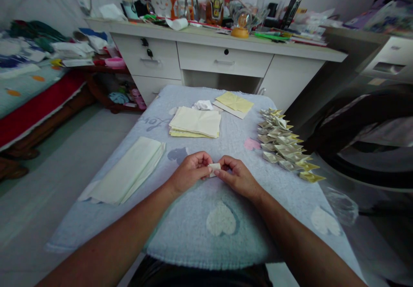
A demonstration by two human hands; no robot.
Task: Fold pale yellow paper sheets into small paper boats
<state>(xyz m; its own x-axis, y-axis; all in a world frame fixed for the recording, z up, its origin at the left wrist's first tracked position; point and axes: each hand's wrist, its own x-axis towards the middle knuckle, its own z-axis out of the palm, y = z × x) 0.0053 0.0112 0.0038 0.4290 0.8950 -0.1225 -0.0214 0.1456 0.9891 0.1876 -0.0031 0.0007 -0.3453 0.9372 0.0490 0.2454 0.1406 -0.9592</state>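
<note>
A small folded piece of pale paper [214,169] is pinched between my two hands over the middle of the cloth-covered table. My left hand [194,170] grips its left edge with thumb and fingers. On the right edge, my right hand [237,176] holds it the same way. Beyond my hands lies a stack of cream and yellow paper sheets [196,122]. To the right stand rows of folded paper boats [282,143], in white and yellow. At the left rests a larger folded pale sheet bundle [129,171].
Behind the stack are a crumpled white tissue [202,105] and yellow sheets [235,102]. A white desk [226,59] crowded with jars and odds and ends stands past the table. At the right is a washing machine [387,67]; a bed [32,89] is at the left.
</note>
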